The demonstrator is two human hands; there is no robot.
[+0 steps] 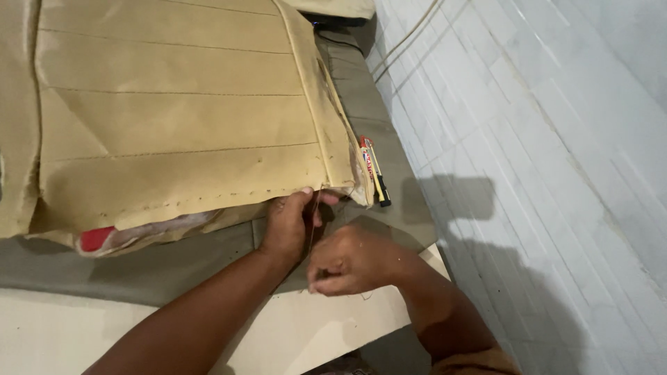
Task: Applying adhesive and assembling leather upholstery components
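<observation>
A tan quilted upholstery cover (pixel 174 118) with stitched seams lies across the table. My left hand (pixel 288 226) pinches its near right corner edge between thumb and fingers. My right hand (pixel 351 260) is closed just below and to the right, fingers pinched on a thin thread (pixel 314 222) that runs up toward the cover's corner. Whether a needle is in the fingers is too small to tell.
A marker and a small tube (pixel 373 170) lie beside the cover's right edge. Red and pale padding (pixel 104 237) shows under the cover's near edge. Grey fabric (pixel 174 267) and a pale board (pixel 69 333) lie below. A white tiled wall (pixel 542 173) rises at right.
</observation>
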